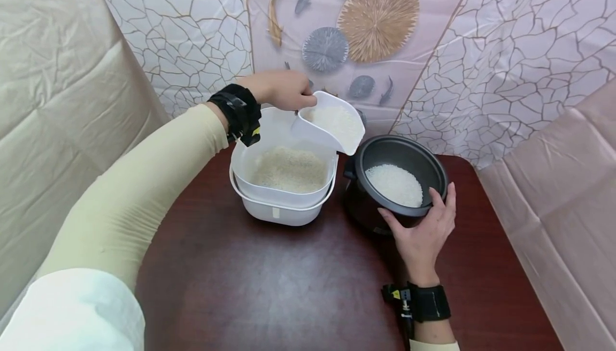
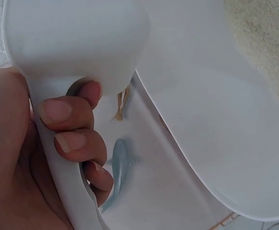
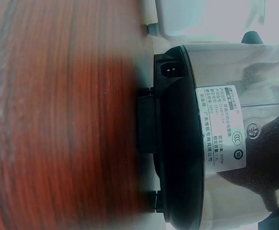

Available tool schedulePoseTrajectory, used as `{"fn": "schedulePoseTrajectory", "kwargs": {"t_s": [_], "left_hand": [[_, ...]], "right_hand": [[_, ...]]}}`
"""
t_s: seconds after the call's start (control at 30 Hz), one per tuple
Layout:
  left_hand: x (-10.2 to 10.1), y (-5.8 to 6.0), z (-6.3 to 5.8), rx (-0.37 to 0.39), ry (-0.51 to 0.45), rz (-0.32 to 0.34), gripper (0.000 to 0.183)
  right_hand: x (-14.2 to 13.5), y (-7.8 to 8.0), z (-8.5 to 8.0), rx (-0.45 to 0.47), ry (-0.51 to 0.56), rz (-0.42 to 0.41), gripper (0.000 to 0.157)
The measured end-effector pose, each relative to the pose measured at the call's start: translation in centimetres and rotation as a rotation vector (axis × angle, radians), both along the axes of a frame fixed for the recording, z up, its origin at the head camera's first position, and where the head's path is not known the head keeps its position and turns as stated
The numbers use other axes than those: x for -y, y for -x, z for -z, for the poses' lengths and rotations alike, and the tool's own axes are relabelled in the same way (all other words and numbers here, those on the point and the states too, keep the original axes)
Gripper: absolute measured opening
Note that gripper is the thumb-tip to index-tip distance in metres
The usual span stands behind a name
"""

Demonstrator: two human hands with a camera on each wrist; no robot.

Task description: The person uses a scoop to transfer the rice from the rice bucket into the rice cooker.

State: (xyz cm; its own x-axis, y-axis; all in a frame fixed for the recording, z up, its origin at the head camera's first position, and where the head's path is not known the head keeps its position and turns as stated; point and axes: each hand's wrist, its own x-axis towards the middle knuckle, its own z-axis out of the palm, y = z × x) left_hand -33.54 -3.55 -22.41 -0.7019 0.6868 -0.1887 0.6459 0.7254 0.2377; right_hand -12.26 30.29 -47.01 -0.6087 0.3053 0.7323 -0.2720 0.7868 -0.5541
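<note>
My left hand (image 1: 284, 89) grips the handle of a white plastic scoop (image 1: 321, 136) heaped with rice (image 1: 340, 121). In the left wrist view the fingers curl through the handle opening of the scoop (image 2: 82, 48). The scoop is above the right rim of a white rice bin (image 1: 240, 172), which has more rice (image 1: 291, 172) in it. To its right stands a dark rice cooker (image 1: 363, 206) with white rice (image 1: 394, 185) in its pot. My right hand (image 1: 425, 233) holds the cooker's near right edge, thumb in front and fingers round the side.
Both containers stand near the back of a dark red-brown table (image 1: 269, 287). Patterned cloth (image 1: 192, 14) hangs close behind them, and plain cloth (image 1: 568, 190) hangs at the sides. In the right wrist view the cooker's side bears a printed label (image 3: 223, 129) and a power socket (image 3: 170, 70).
</note>
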Motion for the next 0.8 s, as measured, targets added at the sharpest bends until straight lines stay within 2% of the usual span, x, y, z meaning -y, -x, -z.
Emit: {"fn": "schedulePoseTrajectory", "kwargs": {"t_s": [0.4,0.6,0.8], "left_hand": [[-3.3,-0.2,0.3,-0.006,0.035,0.040,0.039],[-5.0,-0.2,0.6,0.001,0.024,0.089,0.043],[-6.4,-0.3,1.0,-0.020,0.048,0.087,0.047]], "right_hand": [[-0.1,0.3,0.0,-0.014,0.008,0.004,0.114],[-0.2,0.2,-0.1,-0.005,0.007,0.006,0.113],[-0.2,0.2,-0.1,-0.003,0.008,-0.003,0.111]]}}
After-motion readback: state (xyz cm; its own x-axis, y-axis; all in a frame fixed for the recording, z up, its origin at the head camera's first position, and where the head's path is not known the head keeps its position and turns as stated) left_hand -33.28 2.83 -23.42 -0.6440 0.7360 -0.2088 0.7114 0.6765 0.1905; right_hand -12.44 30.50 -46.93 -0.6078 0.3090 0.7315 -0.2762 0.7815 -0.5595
